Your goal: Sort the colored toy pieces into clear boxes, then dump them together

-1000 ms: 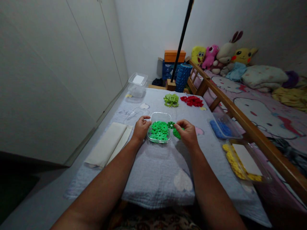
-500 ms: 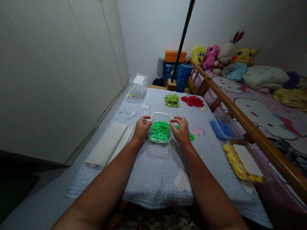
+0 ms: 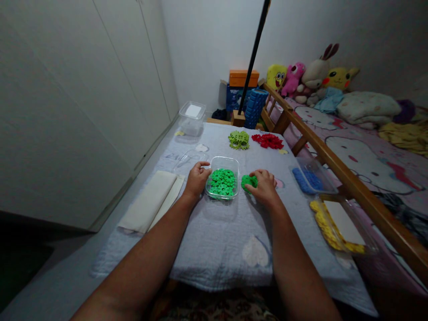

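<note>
A clear plastic container point(image 3: 232, 161) full of bright green flower-shaped pieces point(image 3: 221, 181) sits in the middle of a pale blue quilted cloth point(image 3: 217, 232). My left hand point(image 3: 196, 179) grips the container's left rim, fingers curled on it. My right hand point(image 3: 265, 187) rests on the cloth just right of the container, its fingers closed over a small heap of loose green pieces point(image 3: 248, 181).
Light green pieces point(image 3: 238, 139) and red pieces point(image 3: 268, 141) lie in heaps farther back. Containers of blue pieces point(image 3: 309, 178) and yellow pieces point(image 3: 329, 229) stand at the right by a wooden bed rail point(image 3: 337, 167). An empty lidded container point(image 3: 191, 117) and a folded white cloth point(image 3: 150, 200) are on the left.
My right hand went from holding a green piece at the container's right edge, over the container's rim, back down onto the loose green heap. The left hand stayed put.
</note>
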`<state>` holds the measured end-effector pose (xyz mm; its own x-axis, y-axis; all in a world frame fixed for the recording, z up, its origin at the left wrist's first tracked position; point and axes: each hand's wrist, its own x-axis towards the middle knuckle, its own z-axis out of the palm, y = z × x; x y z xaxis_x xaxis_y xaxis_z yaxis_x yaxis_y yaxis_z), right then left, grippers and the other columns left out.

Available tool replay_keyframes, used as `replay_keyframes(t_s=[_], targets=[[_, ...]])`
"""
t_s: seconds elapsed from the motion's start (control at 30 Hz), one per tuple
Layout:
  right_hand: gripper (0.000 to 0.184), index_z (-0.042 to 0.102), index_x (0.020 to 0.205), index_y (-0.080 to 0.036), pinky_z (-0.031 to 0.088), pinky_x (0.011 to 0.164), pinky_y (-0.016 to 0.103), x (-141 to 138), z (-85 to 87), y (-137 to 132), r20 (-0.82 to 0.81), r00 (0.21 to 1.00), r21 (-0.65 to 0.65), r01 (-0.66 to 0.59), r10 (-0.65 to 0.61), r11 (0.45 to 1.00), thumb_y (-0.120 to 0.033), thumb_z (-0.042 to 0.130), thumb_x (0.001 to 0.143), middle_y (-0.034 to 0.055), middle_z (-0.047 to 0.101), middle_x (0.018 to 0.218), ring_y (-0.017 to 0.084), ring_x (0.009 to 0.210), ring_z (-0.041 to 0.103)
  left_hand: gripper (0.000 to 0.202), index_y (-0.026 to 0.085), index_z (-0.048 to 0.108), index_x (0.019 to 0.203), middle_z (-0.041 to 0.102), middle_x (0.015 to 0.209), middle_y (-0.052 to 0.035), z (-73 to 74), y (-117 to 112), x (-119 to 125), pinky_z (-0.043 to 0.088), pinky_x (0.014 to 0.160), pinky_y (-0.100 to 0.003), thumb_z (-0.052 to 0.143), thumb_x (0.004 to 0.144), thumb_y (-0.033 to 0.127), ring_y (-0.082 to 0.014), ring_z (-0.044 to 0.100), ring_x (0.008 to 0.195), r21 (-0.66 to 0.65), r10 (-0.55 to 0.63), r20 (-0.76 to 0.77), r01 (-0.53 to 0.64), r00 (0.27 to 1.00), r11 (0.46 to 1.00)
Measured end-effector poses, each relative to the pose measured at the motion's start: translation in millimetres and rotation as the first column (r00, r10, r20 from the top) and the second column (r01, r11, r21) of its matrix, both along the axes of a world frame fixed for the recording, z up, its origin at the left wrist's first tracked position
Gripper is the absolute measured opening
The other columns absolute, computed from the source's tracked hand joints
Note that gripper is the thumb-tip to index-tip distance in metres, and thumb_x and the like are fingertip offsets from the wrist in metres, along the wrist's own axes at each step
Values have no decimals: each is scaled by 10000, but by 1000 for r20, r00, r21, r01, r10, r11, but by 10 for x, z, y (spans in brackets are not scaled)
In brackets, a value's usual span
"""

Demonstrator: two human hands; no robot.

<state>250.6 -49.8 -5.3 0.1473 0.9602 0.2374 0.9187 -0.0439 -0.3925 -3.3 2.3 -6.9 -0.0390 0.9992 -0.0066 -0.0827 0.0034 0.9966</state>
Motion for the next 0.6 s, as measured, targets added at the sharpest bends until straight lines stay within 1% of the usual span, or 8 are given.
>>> replay_keyframes(t_s=[0.1, 0.3, 0.5, 0.6], targets=[[344, 708, 1083, -276, 392, 995, 460, 61, -16, -34, 51, 998, -17, -32, 33, 999, -334, 775, 750, 97, 618, 1262, 339, 1183, 494, 385, 189, 638, 1013, 401, 553, 102, 21, -10, 1, 258, 503, -228, 705, 685, 379, -107, 352, 498, -5, -5, 5, 5, 1000, 1000], [228, 699, 935, -252, 373, 989, 448, 107, 9, -37, 91, 996, -69, -17, 23, 997, -291, 806, 738, 88, 617, 1228, 327, 1166, 491, 394, 181, 636, 1018, 402, 559, 104, 6, -6, -2, 264, 504, -232, 696, 687, 385, -104, 349, 506, 11, -4, -8, 4, 1000, 1000], [123, 705, 853, -241, 383, 955, 427, 115, 85, -29, 29, 1000, -106, 2, 1, 994, -264, 769, 750, 90, 647, 1144, 320, 1126, 521, 401, 182, 640, 1019, 403, 558, 103, -32, 15, -6, 258, 505, -232, 703, 684, 394, -102, 347, 504, 15, -1, -9, 1, 1000, 1000], [63, 696, 781, -235, 407, 921, 406, 159, 164, -35, -80, 996, -113, -35, 26, 993, -252, 748, 749, 86, 663, 1046, 302, 1070, 558, 407, 178, 640, 1021, 402, 558, 103, -28, 13, -7, 259, 504, -233, 703, 685, 400, -101, 345, 504, 18, 0, -10, 0, 1000, 1000]])
